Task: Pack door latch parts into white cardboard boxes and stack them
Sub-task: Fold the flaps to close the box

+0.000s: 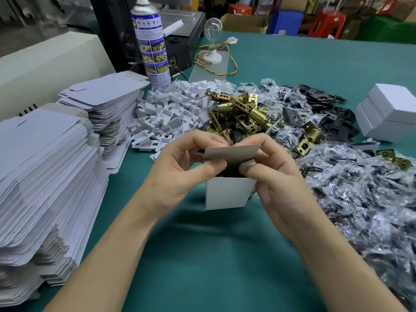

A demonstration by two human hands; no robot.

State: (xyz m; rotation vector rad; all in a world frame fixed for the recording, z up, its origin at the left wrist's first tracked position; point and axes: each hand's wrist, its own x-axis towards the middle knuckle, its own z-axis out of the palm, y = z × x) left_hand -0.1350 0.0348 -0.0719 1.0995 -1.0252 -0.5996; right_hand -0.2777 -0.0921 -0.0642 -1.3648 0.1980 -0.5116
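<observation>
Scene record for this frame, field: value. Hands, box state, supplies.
left hand: pinches top flap of white box
right hand: pinches same flap
box state: upright, flap not yet tucked
flat blanks: stacked at left
brass latches: pile behind box
finished boxes: stacked at right

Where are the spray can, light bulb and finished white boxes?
Tall blue-labelled metal spray can (151, 43): head view, label mid-body.
Clear glass light bulb (213, 27): head view, glass globe.
Stacked white cardboard boxes (391, 97): head view, top box's lid.
</observation>
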